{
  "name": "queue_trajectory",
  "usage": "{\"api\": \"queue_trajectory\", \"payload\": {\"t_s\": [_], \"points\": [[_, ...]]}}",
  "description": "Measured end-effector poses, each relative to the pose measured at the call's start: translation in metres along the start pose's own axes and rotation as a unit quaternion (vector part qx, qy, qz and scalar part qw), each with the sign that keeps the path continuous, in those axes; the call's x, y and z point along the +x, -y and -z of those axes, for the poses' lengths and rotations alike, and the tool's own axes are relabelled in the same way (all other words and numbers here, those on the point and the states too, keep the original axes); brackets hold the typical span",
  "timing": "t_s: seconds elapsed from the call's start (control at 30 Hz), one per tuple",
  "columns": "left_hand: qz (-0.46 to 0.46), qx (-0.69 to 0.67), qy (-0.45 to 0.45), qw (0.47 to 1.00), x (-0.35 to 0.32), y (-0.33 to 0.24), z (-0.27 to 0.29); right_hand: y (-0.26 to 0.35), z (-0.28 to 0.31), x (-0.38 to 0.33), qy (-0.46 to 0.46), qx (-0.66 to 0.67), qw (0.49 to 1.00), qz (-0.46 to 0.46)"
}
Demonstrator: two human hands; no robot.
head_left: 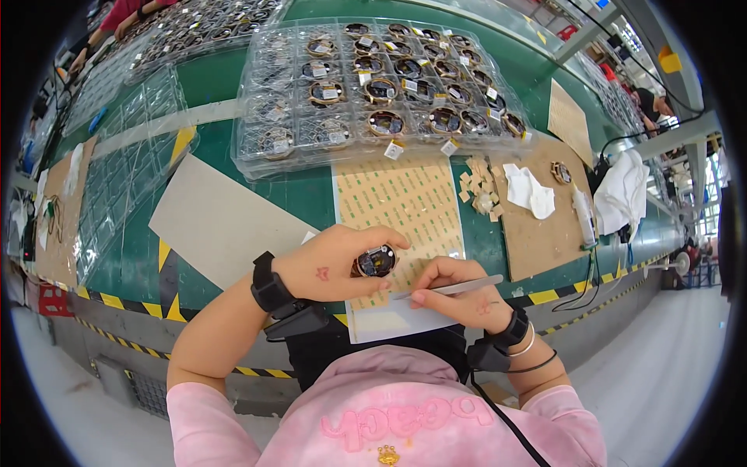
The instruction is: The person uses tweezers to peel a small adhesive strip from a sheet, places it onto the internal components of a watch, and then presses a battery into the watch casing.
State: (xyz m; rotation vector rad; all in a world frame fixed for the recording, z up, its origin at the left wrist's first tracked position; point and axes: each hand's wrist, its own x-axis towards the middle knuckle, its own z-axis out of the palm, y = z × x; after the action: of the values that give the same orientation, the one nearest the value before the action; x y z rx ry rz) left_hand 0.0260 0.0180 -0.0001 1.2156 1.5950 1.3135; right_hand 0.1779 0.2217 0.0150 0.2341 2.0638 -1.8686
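Note:
In my left hand (334, 263) I grip a round watch case (377, 261) with a gold-toned rim and dark electronics inside. Thumb and fingers curl around its edge. My right hand (454, 292) pinches a pair of metal tweezers (459, 287), whose tips point left toward the case and stop just short of it. Beneath both hands lies a tan adhesive sheet (397, 202) printed with rows of small green marks; its near end is whitish. Whether the tweezers hold anything small, I cannot tell.
A clear plastic tray (257, 165) of similar watch cases stands beyond the sheet. To the right, small tan paper pieces (481, 187) lie beside a brown board (529, 241) bearing a white cloth (529, 191) and another case (560, 173). A grey card (226, 222) lies left.

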Motion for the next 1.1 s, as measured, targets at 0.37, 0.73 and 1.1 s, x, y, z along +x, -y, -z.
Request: {"api": "queue_trajectory", "payload": {"t_s": [0.37, 0.73, 1.1], "points": [[-0.038, 0.073, -0.002, 0.997, 0.001, 0.003, -0.003, -0.003, -0.013, 0.003, -0.018, -0.011, 0.999, 0.041], [0.043, 0.016, -0.035, 0.998, 0.001, -0.006, -0.004, -0.002, -0.007, 0.001, -0.028, 0.001, 0.997, 0.076], [0.043, -0.067, -0.033, 0.996, -0.002, 0.0, 0.005, 0.018, 0.02, 0.029, -0.069, 0.103, 0.984, 0.124]]}}
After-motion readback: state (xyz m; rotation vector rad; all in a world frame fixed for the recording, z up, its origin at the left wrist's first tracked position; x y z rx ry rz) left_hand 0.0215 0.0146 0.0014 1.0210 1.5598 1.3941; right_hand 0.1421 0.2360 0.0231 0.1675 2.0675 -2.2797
